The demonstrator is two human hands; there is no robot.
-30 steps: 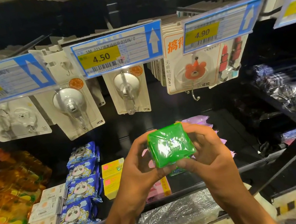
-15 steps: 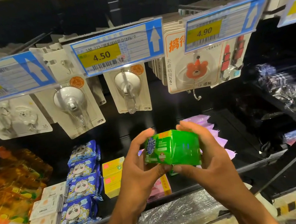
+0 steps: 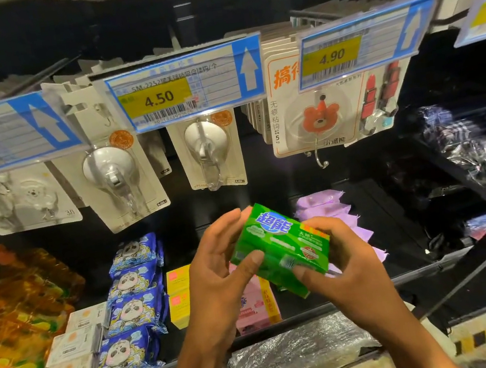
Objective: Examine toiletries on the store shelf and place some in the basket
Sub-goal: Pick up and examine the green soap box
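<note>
A green wrapped soap pack (image 3: 279, 246) with blue characters on its top face is held in front of the dark shelf (image 3: 419, 272). My left hand (image 3: 216, 269) grips its left end, thumb on the near face. My right hand (image 3: 341, 260) holds the right end from below and behind. The pack is tilted, its label side turned up towards me. No basket is in view.
On the shelf lie blue panda packs (image 3: 132, 298), white soap boxes (image 3: 74, 350), yellow boxes (image 3: 179, 294), pink boxes (image 3: 254, 308), purple packs (image 3: 324, 206) and orange packs (image 3: 17, 309). Hook cards (image 3: 208, 151) and price tags (image 3: 183, 88) hang above. Plastic-wrapped goods (image 3: 295, 352) sit below.
Both hands have turned the green pack, from its plain end facing me to its long label side facing up. The pack stayed in front of the shelf.
</note>
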